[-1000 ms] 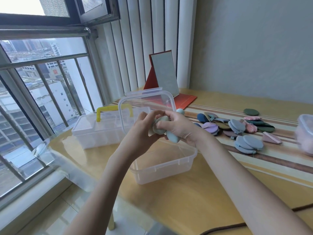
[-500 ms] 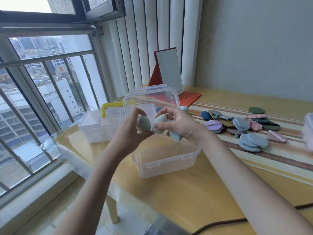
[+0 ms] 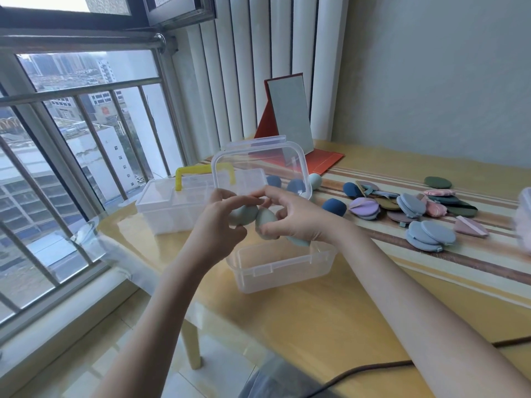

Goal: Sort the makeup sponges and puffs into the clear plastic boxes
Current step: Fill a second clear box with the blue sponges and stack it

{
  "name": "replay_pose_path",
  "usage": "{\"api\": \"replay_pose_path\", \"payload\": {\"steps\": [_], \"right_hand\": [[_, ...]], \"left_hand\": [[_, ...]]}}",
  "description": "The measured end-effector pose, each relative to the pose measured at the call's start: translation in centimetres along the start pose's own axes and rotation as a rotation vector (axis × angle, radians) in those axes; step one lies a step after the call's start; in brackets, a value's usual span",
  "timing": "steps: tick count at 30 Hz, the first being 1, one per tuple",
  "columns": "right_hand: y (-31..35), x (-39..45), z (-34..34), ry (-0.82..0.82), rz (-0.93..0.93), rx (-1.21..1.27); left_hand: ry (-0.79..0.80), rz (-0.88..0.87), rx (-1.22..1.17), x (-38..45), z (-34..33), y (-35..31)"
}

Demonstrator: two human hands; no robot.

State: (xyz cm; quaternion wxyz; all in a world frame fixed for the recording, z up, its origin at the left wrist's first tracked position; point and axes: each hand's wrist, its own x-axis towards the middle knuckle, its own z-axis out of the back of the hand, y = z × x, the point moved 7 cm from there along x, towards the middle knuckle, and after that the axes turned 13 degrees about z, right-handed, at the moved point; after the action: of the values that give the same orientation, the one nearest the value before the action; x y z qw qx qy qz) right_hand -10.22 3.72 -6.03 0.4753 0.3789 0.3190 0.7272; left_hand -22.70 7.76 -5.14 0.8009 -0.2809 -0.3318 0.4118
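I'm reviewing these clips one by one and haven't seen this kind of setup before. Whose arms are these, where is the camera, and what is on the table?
There is no robot: a person wears a camera on the head, looking down at their own arms. The left hand holds a pale egg-shaped sponge; the right hand holds at least two more sponges. Both hover above an open clear box with a raised lid. A second box with a yellow handle sits beside the window. Flat puffs and dark blue sponges lie on the table.

pale green sponges (image 3: 265, 222), yellow handle (image 3: 201, 171)
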Motion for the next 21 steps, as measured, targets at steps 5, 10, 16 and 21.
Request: {"api": "replay_pose_path", "payload": {"steps": [5,10,16,21], "right_hand": [[-0.5,0.0,0.4,-0.067,-0.04,0.034],[-0.5,0.1,0.7,-0.132,-0.04,0.054],[-0.5,-0.1,1.2,-0.188,-0.061,0.04],[-0.5,0.0,0.7,-0.133,-0.048,-0.058]], "left_hand": [[-0.054,-0.027,-0.128,0.1,0.0,0.3],[-0.09,0.084,-0.425,-0.2,-0.2,2.3],[-0.025,0.084,-0.509,-0.3,-0.8,2.3],[0.045,0.129,-0.567,-0.8,-1.4,2.3]]}}
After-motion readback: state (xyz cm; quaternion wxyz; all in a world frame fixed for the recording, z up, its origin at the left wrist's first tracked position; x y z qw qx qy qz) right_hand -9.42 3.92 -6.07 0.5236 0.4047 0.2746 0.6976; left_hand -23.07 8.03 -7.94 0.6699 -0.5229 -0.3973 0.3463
